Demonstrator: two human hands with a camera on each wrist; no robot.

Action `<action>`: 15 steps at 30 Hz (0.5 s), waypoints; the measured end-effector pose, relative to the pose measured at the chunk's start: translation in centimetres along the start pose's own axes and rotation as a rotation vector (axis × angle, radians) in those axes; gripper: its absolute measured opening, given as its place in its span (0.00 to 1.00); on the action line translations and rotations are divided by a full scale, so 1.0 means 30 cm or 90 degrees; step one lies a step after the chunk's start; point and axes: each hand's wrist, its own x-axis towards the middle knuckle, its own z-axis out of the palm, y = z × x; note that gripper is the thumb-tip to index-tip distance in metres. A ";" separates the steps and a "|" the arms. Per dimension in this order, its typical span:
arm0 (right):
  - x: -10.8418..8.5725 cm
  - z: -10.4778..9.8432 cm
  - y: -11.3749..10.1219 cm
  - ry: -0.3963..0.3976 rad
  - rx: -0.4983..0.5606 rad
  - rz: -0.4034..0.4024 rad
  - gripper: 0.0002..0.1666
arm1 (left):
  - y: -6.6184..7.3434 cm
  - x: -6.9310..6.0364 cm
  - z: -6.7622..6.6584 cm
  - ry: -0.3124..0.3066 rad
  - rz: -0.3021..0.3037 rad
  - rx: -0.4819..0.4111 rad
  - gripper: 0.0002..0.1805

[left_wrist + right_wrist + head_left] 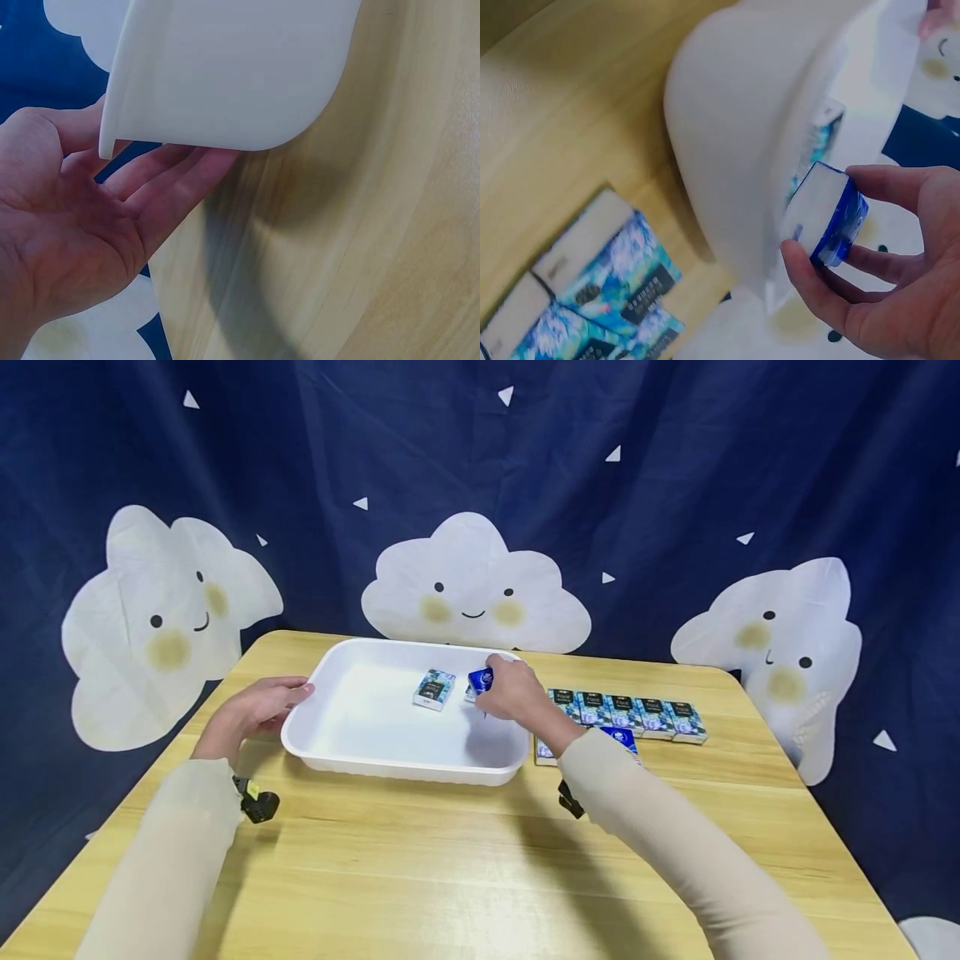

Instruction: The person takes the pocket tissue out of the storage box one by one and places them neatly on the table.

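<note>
A white plastic tray [405,770] is in the middle of the head view. My left hand [262,703] holds its left end. In the left wrist view the fingers [169,176] reach beneath the tray's rim. Over the tray's right end, my right hand [517,693] grips a small blue tissue pack [838,217] between thumb and fingers. Inside the tray, left of that hand, lies a flower-printed tissue pack [434,689] with a dark label. How near the held pack is to the tray floor, I cannot tell.
Right of the tray, a row of several flower-printed tissue packs [626,714] lies on the wooden table [450,860]. In front of it are a blue pack [624,738] and another pack [546,753], partly behind my right forearm. A dark blue curtain [480,460] hangs behind the table.
</note>
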 end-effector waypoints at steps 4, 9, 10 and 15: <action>-0.016 -0.049 0.020 0.011 0.006 -0.004 0.41 | 0.002 -0.001 0.000 -0.001 0.002 0.000 0.40; -0.033 -0.110 0.065 0.031 0.005 -0.018 0.40 | 0.005 -0.004 0.002 -0.001 -0.001 -0.002 0.40; -0.037 -0.122 0.076 0.034 0.005 -0.018 0.40 | 0.005 -0.005 0.002 0.000 -0.001 -0.003 0.40; -0.051 -0.176 0.131 0.045 0.001 -0.008 0.40 | 0.005 -0.008 0.003 0.000 0.001 0.000 0.40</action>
